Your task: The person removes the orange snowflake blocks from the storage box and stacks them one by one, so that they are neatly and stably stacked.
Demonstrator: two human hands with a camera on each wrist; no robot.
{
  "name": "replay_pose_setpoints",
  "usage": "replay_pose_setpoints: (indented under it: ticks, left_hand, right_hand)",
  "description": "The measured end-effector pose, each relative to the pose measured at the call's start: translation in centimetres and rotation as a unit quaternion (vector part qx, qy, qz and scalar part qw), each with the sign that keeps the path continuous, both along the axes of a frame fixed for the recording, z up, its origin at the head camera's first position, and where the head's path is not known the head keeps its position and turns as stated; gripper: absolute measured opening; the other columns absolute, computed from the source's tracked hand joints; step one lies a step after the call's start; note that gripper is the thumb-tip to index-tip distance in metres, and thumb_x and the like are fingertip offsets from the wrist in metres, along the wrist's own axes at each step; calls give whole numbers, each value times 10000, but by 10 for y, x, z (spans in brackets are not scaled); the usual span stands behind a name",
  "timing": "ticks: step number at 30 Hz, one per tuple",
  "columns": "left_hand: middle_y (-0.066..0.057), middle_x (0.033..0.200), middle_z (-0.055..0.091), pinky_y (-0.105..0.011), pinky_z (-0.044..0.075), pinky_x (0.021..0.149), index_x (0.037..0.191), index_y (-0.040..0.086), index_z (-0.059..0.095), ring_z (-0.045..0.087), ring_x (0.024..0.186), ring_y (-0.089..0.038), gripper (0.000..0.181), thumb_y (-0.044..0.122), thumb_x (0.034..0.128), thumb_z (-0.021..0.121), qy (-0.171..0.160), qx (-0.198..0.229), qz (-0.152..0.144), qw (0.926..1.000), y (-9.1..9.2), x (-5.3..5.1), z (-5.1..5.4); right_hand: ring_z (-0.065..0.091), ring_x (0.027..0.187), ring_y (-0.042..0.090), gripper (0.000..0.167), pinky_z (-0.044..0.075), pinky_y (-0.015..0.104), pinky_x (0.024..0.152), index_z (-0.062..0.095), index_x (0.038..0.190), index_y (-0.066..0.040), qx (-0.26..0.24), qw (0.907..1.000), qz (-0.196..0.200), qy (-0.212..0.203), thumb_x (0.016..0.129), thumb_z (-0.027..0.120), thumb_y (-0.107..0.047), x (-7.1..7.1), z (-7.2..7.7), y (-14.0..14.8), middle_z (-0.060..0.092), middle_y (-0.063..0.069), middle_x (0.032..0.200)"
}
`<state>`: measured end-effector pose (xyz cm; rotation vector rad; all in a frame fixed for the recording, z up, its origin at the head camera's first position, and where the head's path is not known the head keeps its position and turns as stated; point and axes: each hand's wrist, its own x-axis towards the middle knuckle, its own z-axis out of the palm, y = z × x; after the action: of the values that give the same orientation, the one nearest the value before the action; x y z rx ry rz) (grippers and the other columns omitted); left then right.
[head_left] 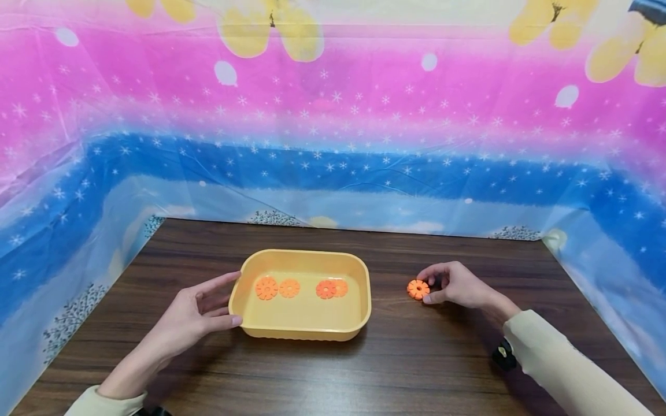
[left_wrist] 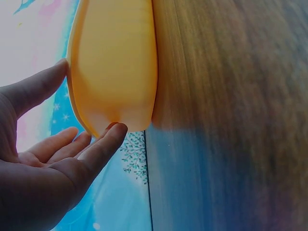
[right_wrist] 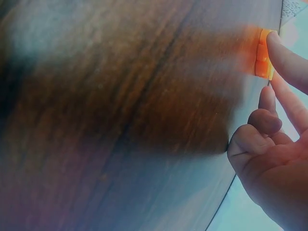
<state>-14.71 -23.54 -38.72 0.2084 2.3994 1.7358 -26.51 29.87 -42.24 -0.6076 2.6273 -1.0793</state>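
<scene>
A flat orange plastic piece with a notched edge (right_wrist: 263,54) is seen edge-on, pinched by the digits of a bare right hand (right_wrist: 278,162). Its orange reflection is carried by a glossy, dark brown, wood-grained tabletop (right_wrist: 120,96), bordered by pale blue fabric (right_wrist: 255,204).

Five notched orange discs are in sight, four discs (head_left: 321,289) in one rectangular yellow tray (head_left: 291,318) and one disc (head_left: 412,290) outside it, alongside one left hand (head_left: 184,315), one right hand (head_left: 458,284), two pale sleeves (head_left: 551,349) and one wood-grain table (head_left: 400,364).
</scene>
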Motion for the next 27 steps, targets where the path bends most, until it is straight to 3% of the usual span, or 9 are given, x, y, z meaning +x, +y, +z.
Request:
replay_pose_setpoints:
  ticks: [27]
  left_hand:
    - [-240,1607,416,-355,603,913,1607,106,408,524,1388,-427,830,157,900,839,-85,-59,13,9999,1,0,2]
  right_hand:
    - [417,668,175,389,359,257,576,737,1197,-47,-40,10000,76,25,850,879,-154,2,3,-1,588,110,964]
